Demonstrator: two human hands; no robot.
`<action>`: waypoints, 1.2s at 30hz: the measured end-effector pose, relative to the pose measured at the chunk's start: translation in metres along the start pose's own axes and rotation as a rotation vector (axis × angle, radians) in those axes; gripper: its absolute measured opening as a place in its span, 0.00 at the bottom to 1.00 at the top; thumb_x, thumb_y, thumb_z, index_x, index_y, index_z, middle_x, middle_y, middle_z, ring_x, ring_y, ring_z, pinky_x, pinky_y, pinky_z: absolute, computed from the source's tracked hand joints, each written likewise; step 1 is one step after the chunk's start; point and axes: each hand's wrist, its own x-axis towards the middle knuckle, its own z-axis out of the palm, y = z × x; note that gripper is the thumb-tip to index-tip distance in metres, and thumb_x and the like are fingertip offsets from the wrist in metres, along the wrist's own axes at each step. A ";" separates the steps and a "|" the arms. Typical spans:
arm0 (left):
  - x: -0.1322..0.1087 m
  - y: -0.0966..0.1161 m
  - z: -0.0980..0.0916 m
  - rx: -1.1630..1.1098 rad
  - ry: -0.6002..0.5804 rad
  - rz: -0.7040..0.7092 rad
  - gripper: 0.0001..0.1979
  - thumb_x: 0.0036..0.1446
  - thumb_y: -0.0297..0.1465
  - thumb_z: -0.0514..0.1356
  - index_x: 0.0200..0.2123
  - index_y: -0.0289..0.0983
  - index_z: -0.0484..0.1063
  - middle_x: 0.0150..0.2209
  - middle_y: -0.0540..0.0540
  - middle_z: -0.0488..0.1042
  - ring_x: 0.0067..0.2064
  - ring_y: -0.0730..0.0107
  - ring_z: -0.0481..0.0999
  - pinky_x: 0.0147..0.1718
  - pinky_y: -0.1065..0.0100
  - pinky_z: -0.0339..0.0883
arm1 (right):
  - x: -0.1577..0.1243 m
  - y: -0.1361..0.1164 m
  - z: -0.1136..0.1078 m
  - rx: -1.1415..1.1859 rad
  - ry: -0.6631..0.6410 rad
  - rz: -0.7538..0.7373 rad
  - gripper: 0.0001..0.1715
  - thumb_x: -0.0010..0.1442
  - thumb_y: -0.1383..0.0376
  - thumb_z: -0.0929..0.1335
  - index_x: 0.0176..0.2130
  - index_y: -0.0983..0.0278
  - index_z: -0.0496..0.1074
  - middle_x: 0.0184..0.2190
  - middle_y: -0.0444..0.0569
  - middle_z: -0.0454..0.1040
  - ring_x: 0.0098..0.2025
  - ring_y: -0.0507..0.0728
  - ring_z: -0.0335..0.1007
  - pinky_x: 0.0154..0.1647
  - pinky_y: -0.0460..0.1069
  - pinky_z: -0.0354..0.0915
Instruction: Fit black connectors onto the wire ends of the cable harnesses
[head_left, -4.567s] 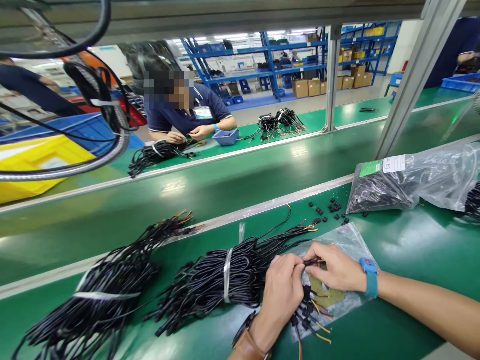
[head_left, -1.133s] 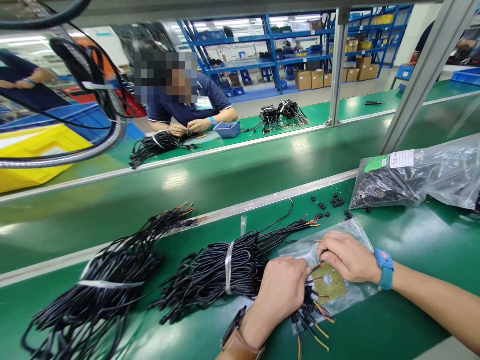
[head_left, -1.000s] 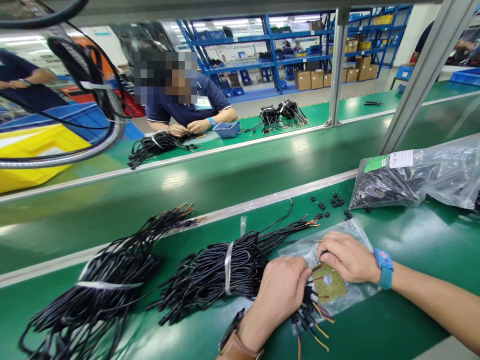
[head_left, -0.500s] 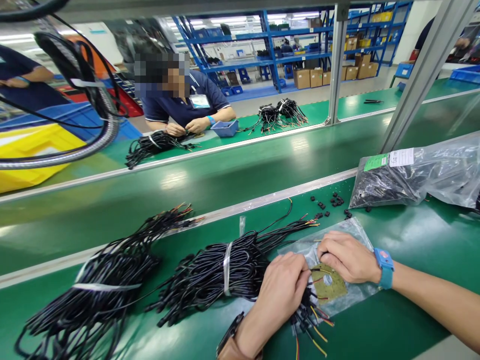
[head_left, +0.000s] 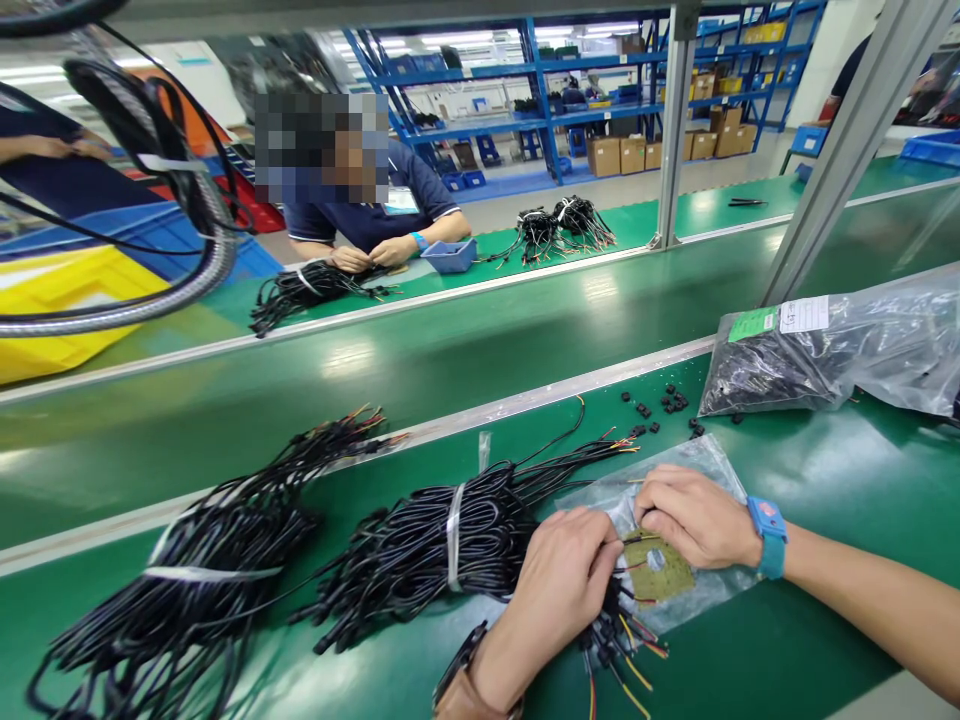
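My left hand (head_left: 566, 565), with a watch on its wrist, is closed at the right end of a tied bundle of black cables (head_left: 420, 550); what its fingertips pinch is hidden. Just right of it my right hand (head_left: 694, 515), wearing a blue wristband (head_left: 769, 535), has its fingers curled together over a clear plastic bag (head_left: 720, 460), and their contents are too small to name. A yellowish square piece (head_left: 664, 570) with a hole lies between and below the hands. Wire ends with red and yellow tips (head_left: 626, 650) fan out beneath my left hand.
Another tied cable bundle (head_left: 202, 560) lies at the left. Small black connectors (head_left: 673, 400) are scattered beyond my right hand, near a labelled bag of black parts (head_left: 780, 365). Across the bench a person (head_left: 360, 215) handles cables beside a blue tray (head_left: 450, 257).
My hands have hardly moved. The person across the bench has lowered their head a little, and the arms of another person at the far left have shifted.
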 end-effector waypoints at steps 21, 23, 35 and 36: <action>0.002 -0.003 0.007 0.252 0.101 0.116 0.20 0.70 0.34 0.50 0.23 0.40 0.67 0.20 0.50 0.70 0.24 0.67 0.70 0.29 0.63 0.51 | 0.001 0.000 0.001 -0.012 0.006 0.007 0.17 0.76 0.59 0.55 0.41 0.62 0.65 0.33 0.49 0.70 0.35 0.57 0.62 0.38 0.52 0.59; 0.003 -0.002 0.007 0.257 0.090 0.111 0.21 0.70 0.34 0.50 0.23 0.40 0.67 0.20 0.50 0.70 0.24 0.66 0.70 0.29 0.63 0.51 | 0.001 0.000 0.001 -0.016 0.005 0.006 0.17 0.76 0.59 0.55 0.41 0.62 0.65 0.32 0.49 0.70 0.35 0.57 0.62 0.38 0.52 0.58; 0.003 0.001 0.005 0.290 0.097 0.095 0.22 0.69 0.35 0.51 0.22 0.40 0.69 0.19 0.49 0.72 0.23 0.65 0.71 0.28 0.63 0.49 | 0.002 0.000 0.001 -0.037 0.046 0.039 0.17 0.76 0.59 0.56 0.40 0.63 0.66 0.31 0.48 0.69 0.33 0.57 0.61 0.37 0.52 0.58; 0.003 0.001 0.005 0.292 0.100 0.101 0.22 0.69 0.35 0.51 0.22 0.40 0.69 0.19 0.49 0.72 0.23 0.65 0.71 0.28 0.63 0.49 | 0.002 0.000 0.001 -0.039 0.058 0.045 0.16 0.76 0.59 0.56 0.40 0.63 0.66 0.31 0.48 0.69 0.33 0.57 0.61 0.37 0.52 0.58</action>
